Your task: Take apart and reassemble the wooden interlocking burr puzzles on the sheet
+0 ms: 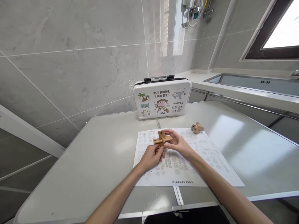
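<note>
Both my hands hold a small wooden cross-shaped puzzle [161, 138] just above a printed instruction sheet [205, 161] on the grey table. My left hand [151, 156] grips the puzzle from below with curled fingers. My right hand [178, 144] pinches its right end from the side. A second assembled wooden puzzle [197, 127] lies on the sheet's far right corner, a short way beyond my right hand.
A white tin case [162, 99] with cartoon pictures and the word TRAVEL stands upright against the tiled wall behind the sheet. A steel sink [257, 83] is set in the counter at the back right, under a window. The table's front edge [149, 213] is close to me.
</note>
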The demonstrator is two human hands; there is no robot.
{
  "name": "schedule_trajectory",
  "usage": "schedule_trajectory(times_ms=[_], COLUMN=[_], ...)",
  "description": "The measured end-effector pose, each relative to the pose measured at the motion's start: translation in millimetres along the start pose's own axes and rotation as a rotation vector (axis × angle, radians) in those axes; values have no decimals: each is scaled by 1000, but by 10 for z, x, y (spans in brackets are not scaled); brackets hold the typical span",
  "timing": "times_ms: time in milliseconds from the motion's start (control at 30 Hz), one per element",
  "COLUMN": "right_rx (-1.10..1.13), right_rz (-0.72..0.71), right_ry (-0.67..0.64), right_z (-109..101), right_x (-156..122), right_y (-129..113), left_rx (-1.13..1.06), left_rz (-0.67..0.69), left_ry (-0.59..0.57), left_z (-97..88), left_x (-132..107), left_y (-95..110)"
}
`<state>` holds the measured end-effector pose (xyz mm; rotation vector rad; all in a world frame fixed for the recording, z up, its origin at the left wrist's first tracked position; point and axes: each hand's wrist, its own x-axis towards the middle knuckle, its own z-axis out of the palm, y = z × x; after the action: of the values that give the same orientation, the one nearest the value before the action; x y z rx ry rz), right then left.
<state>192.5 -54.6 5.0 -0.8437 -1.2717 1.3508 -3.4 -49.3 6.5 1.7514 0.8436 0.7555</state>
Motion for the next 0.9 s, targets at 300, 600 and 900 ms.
schedule_trajectory(times_ms=[300,600,900], right_rx=[0,-70,73], right_rz=[43,132,287], right_ry=[-15,56,-53], right_z=[-53,-38,-46], right_x=[23,32,19], right_y=[63,18,30], left_rx=[-41,-236,-388], left_rz=[-32,-33,-119], left_ry=[4,22,166], left_z=[6,-77,-114], left_x=[4,27,70], left_y=[-32,-66,-110])
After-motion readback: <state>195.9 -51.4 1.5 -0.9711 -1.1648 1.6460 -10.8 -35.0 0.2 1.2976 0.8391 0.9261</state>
